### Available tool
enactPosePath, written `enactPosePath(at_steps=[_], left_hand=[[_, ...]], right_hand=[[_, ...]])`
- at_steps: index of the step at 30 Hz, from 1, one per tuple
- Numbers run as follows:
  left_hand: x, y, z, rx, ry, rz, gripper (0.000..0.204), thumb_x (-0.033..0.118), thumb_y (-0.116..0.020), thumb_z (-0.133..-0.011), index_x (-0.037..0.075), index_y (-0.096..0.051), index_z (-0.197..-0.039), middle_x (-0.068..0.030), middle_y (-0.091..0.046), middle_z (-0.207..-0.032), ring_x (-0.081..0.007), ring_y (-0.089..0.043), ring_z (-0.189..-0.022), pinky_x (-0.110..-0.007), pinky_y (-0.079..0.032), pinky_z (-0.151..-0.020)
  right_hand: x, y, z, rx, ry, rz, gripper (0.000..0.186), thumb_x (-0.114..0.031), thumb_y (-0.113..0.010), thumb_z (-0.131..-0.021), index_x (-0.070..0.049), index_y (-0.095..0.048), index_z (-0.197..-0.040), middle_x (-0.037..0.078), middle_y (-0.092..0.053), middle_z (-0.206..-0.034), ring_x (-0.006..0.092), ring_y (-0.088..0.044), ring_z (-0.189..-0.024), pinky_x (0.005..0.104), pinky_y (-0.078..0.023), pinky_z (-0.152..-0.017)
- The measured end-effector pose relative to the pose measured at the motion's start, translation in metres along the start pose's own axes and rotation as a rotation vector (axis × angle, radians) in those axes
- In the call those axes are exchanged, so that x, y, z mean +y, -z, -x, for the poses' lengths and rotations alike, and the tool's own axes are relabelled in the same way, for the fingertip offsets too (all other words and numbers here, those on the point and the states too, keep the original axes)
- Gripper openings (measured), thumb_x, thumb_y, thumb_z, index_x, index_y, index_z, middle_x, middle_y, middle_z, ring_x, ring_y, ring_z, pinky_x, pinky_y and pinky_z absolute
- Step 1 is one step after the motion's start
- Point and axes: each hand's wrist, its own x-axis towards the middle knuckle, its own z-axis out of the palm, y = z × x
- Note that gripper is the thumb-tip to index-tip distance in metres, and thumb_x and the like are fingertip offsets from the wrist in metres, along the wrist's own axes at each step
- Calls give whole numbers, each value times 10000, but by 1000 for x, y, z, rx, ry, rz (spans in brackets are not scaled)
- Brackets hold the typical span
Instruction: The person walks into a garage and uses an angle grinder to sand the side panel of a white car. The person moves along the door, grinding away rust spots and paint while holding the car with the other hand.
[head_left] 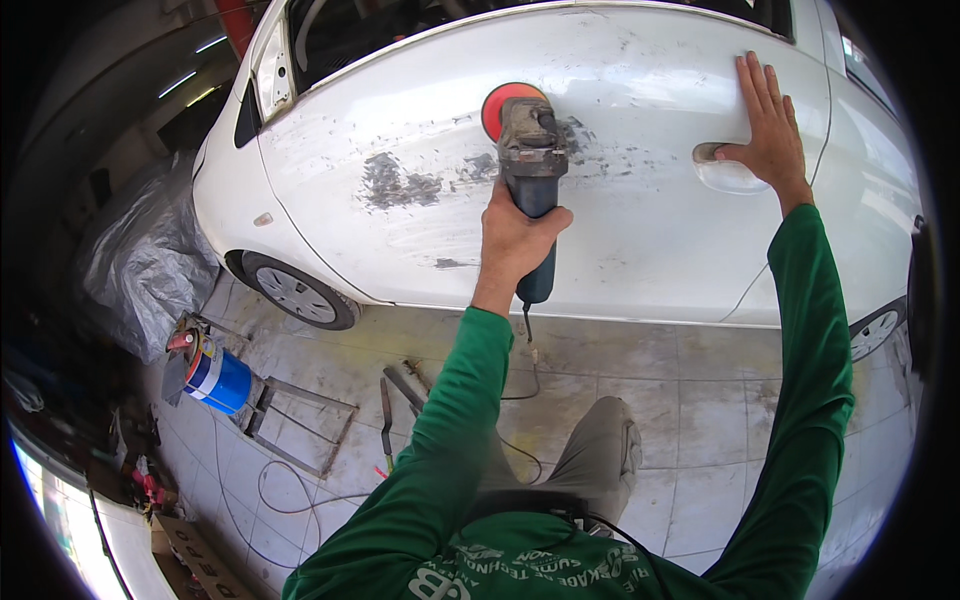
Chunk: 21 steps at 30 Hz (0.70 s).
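Observation:
My left hand (518,240) is wrapped round the body of an angle grinder (540,170) with a red disc. The disc (495,108) lies at the white car door (420,250); whether it is spinning I cannot tell. Dark scuffed patches (395,185) and scratches mark the door to the left of the tool and around it. On the right, my right hand (772,140) lies flat on the door with fingers spread, its thumb by the door handle (712,153). A power cord (528,322) hangs from the grinder's lower end.
A blue bucket (225,385) stands by a metal frame (300,425) on the tiled floor. Cords and hoses (265,500) trail over the tiles. Grey plastic sheeting (150,255) is bunched beside the car's front wheel (295,290). A cardboard box (200,560) sits at lower left.

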Motion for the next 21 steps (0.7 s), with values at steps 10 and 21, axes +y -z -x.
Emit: enactPosePath(at_steps=[10, 21], left_hand=[[-6, 9, 3, 8, 21, 157, 448, 142, -876, -747, -12, -620, -1081, -97, -731, -827, -198, -709, -715, -371, -591, -696], [36, -22, -17, -42, -65, 32, 512, 208, -897, -741, -31, -616, -1096, -133, -726, -892, -235, -726, -742, -395, -600, -685]], right_hand=[[-8, -4, 9, 15, -25, -46, 1480, -299, -1036, -572, -341, -157, -1763, -81, -172, -1839, 267, -184, -1689, 584, -268, -1367], [-4, -31, 42, 148, -102, -73, 1312, -540, -929, -767, -201, -151, -1767, 36, -166, -1842, 300, -163, -1692, 570, -299, -1344]])
